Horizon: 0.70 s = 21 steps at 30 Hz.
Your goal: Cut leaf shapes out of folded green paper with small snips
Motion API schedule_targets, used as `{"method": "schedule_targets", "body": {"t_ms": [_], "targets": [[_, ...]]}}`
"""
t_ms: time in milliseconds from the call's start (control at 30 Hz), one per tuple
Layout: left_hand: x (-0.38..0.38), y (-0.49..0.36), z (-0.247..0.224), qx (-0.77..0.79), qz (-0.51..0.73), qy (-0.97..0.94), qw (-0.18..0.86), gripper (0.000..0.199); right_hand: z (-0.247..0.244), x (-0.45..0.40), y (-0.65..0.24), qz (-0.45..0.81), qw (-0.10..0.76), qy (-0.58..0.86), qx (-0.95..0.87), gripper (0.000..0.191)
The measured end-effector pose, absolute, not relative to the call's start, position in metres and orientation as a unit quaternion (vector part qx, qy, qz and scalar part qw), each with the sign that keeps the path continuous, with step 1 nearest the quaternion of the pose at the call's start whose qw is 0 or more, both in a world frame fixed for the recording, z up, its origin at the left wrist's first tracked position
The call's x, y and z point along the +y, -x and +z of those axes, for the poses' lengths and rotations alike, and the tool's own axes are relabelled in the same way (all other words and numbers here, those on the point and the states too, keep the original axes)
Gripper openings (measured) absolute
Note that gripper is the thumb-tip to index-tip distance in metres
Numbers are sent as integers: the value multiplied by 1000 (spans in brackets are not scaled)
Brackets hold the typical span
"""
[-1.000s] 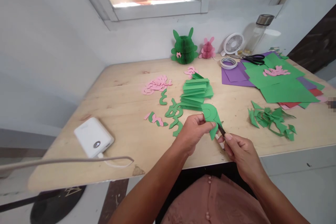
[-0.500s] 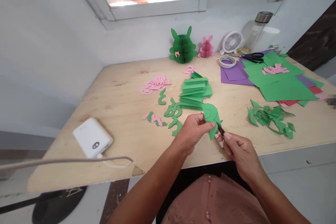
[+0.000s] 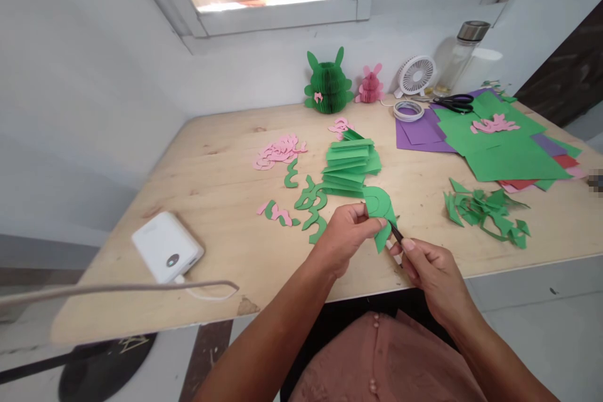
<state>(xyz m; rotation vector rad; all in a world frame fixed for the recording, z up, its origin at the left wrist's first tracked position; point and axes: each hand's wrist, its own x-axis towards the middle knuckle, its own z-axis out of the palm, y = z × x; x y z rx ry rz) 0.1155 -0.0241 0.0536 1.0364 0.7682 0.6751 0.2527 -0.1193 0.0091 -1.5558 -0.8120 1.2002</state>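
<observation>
My left hand (image 3: 346,232) pinches a piece of green paper (image 3: 378,202) between thumb and fingers; curved lines mark its face. At the paper's lower right edge, my right hand (image 3: 428,264) grips scissors (image 3: 396,232). Only their dark, narrow front part shows, touching the paper; the handles are hidden in my fingers. Just behind the held paper is a stack of folded green paper (image 3: 348,163). Left of my left hand lie curvy green cutouts (image 3: 308,198) and a pink-and-green wavy cutout (image 3: 277,213). Green scraps (image 3: 485,210) are heaped to the right of my right hand.
Pink cutouts (image 3: 280,151) lie farther back. A white power bank (image 3: 167,246) with a cable is at the left. Along the wall stand a green paper figure (image 3: 327,88), a pink one (image 3: 370,86), a small fan (image 3: 417,75) and a bottle (image 3: 459,56). Black-handled scissors (image 3: 455,103) rest near green sheets (image 3: 513,154).
Almost nothing differs. The scissors' tip and the green paper shift very slightly, while both hands keep their hold in the same place.
</observation>
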Motion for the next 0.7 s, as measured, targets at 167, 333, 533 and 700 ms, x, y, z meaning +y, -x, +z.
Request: {"method": "schedule_targets", "body": {"t_ms": [167, 333, 533, 700], "targets": [[-23, -115, 54, 348, 303, -482, 745, 13, 8, -119, -253, 490, 486, 641, -337, 46], [-21, -114, 55, 348, 298, -478, 749, 12, 5, -120, -255, 494, 483, 637, -343, 47], [-20, -114, 55, 351, 286, -488, 746, 14, 3, -120, -255, 496, 483, 636, -342, 47], [-20, -113, 55, 356, 275, -490, 746, 13, 3, -120, -255, 493, 479, 638, -348, 47]]}}
